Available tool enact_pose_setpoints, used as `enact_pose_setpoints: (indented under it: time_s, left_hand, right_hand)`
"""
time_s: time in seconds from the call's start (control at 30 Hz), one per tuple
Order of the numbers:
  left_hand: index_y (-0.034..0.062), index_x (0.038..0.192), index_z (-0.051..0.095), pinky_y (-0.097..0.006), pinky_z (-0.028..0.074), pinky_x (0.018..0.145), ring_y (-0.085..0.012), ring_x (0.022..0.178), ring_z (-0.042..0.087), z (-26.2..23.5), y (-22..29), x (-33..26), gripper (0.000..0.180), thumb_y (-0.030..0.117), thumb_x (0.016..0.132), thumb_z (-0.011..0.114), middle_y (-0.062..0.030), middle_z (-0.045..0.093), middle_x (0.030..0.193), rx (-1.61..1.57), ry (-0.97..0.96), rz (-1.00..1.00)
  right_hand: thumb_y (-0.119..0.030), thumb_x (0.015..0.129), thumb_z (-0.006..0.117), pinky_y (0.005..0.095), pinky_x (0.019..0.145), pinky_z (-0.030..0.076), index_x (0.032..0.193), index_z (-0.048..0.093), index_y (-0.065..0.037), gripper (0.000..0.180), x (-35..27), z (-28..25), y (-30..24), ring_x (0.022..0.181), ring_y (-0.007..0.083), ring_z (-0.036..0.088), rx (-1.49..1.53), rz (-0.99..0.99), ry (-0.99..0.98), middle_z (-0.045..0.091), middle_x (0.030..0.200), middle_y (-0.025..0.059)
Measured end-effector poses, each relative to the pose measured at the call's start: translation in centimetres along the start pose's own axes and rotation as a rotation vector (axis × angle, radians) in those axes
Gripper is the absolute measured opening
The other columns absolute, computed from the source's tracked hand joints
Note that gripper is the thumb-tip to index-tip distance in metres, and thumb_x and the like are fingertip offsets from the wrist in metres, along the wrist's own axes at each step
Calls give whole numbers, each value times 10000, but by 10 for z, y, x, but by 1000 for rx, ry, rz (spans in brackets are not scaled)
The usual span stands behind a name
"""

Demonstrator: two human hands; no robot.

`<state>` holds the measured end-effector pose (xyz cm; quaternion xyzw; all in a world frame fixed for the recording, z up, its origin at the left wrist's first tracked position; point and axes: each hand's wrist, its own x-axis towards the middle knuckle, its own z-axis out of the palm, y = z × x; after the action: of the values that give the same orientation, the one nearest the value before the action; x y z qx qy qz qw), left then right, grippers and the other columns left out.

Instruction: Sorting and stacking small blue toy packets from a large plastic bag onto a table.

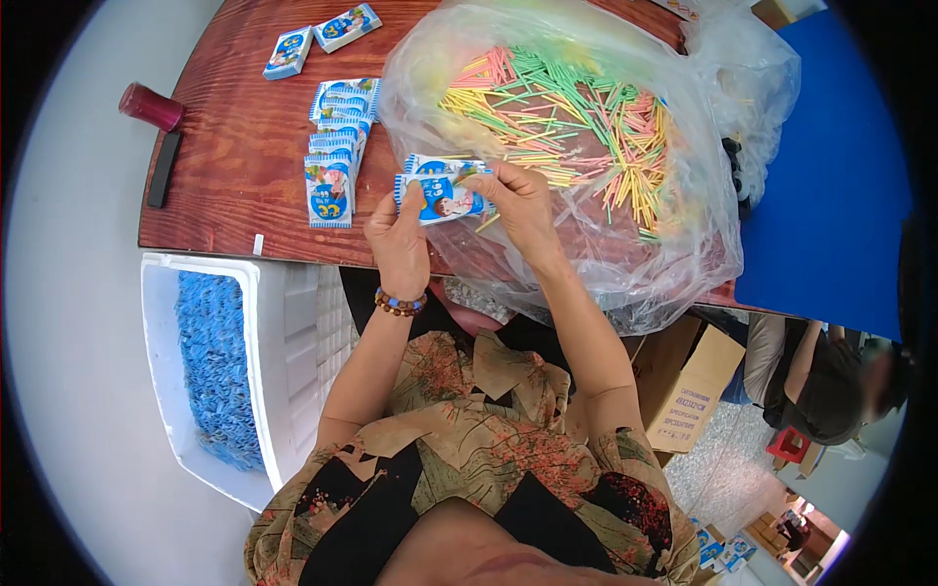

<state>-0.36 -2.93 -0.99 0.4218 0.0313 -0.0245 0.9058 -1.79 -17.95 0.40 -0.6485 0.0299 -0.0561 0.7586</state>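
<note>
Between my two hands is a small blue-and-white packet (451,203) with a cartoon figure printed on it. A second packet (430,163) shows just behind its upper edge. My left hand (399,242), with a beaded bracelet at the wrist, pinches the left end. Thumb and fingers of my right hand (521,207) close on the right end. To the left, a row of overlapping packets of the same kind (330,186) lies on the table. Thin pink, green and yellow sticks (557,112) are heaped on a spread clear plastic bag (415,68) beyond my right hand.
Two small boxes (288,52) lie at the far left of the wooden table (230,117), near a dark red cylinder (153,106) and a black bar (164,169). Below stands a white foam box (249,352) of blue pieces. A cardboard box (696,386) and another person (826,391) are at right.
</note>
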Motion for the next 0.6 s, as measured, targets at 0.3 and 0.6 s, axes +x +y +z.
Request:
enact_pose_setpoints:
  time_s: [0.3,0.6]
  left_hand:
    - [-3,900,651,-247,492,655,-87,752,627,2,6,1,212,185,958,573,-57,681,881,53,15,-34]
    - [27,924,663,-240,483,643,-88,789,635,-12,2,3,173,177,952,581,-40,687,911,36,44,-67]
  right_hand:
    - [-103,808,680,311,803,463,932,692,-55,133,-19,-7,-47,987,201,586,-681,-583,140,638,1043,88]
    - [-124,820,656,366,912,444,1006,676,-62,198,-11,-86,-38,1058,273,568,-720,-239,47,642,1040,93]
